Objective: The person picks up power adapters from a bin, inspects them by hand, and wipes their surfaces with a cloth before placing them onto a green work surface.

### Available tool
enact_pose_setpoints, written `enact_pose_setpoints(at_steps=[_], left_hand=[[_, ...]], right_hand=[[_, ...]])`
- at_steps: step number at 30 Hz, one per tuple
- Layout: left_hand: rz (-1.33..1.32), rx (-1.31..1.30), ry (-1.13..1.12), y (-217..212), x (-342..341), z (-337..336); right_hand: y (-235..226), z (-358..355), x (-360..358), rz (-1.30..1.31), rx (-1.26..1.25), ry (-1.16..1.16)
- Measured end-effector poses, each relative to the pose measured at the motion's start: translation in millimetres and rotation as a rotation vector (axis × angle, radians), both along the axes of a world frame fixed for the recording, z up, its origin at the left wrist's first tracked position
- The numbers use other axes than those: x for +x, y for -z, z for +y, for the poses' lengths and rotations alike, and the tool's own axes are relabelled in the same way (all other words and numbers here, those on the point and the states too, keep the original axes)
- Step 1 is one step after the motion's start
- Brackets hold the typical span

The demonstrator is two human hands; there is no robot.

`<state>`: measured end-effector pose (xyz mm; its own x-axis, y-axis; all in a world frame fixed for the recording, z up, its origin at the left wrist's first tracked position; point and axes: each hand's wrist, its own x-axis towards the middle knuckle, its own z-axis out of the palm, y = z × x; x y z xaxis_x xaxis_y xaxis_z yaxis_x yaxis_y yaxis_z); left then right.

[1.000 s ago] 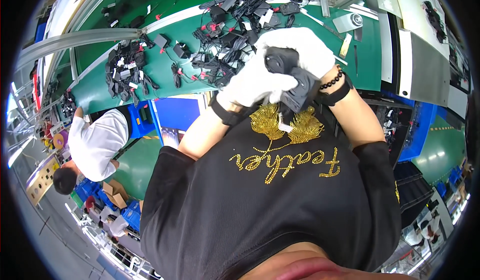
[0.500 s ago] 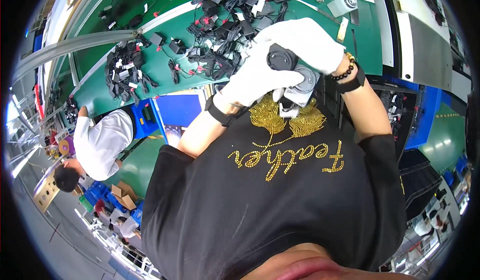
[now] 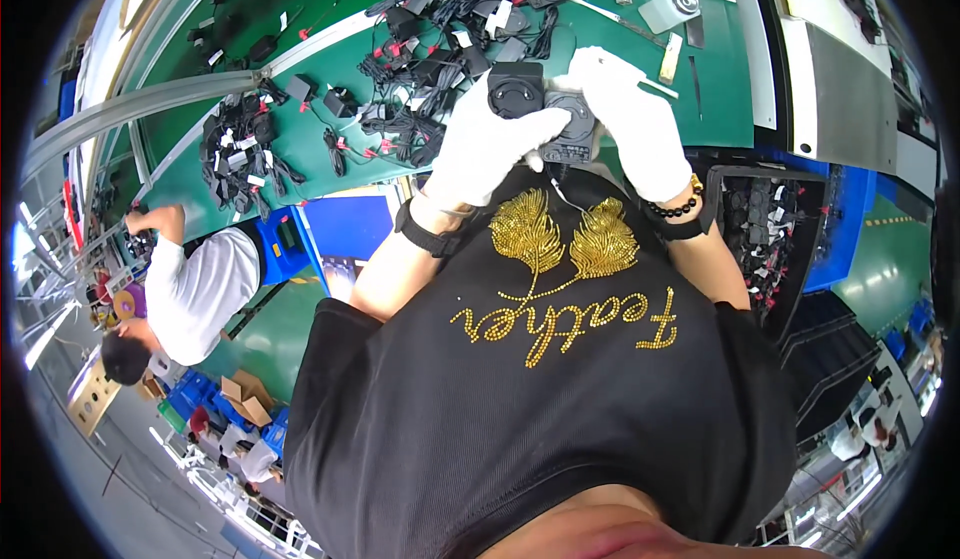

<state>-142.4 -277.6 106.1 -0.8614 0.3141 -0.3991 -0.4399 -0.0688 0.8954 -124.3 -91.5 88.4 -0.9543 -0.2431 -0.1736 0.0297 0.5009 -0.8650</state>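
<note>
Two black adapter blocks up in front of the chest, at the near edge of the green bench [image 3: 730,121]. Left hand [image 3: 472,151], white glove, is grasping: fingers behind the square block with the round recess [image 3: 516,89], thumb laid across the second block [image 3: 570,131], which sits right next to it. Right hand [image 3: 634,109], also gloved, has its fingers curled at the second block's far right side; can't tell whether they grip or only touch.

Progress: two units in hand, faces up, neither set down. No visible mark tells me if either is finished. Plenty out of hand: big tangled heap [image 3: 432,71] of adapters, cables and red tips just beyond the gloves, smaller pile [image 3: 238,154] further left, two loose adapters [image 3: 341,102] between. Right side, black crate [image 3: 819,207] below bench level holds more of the same. Which batch is handled and which isn't, can't say from here. So: this pair mid-handling I'd judge, lots of units around it.
</note>
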Motion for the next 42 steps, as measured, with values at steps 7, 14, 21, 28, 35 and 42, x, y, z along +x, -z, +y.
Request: enact_pose_setpoints(at_steps=[7, 14, 21, 28, 35, 42], left_hand=[[0.019, -0.073, -0.019, 5, -13, 5], [0.302, -0.142, -0.171, 12, -41, 23], [0.353, -0.030, 0.332, 17, -72, 26], [0.747, -0.110, 0.463, 2, -132, 31], [0.998, -1.048, 0.011, 148, -311, 3], [0.466, -1.237, 0.362, 197, -311, 17]], right_hand=[[36, 9, 1, 0.041, -0.549, 0.147], [-5, -57, -21, 0.524, 0.365, 0.268], [28, -44, -68, 0.043, -0.798, 0.606], [45, -11, -101, -0.111, -1.660, 0.618], [-13, -18, -108, -0.192, -1.847, 0.364], [-32, -47, -101, -0.234, -1.714, 0.831]])
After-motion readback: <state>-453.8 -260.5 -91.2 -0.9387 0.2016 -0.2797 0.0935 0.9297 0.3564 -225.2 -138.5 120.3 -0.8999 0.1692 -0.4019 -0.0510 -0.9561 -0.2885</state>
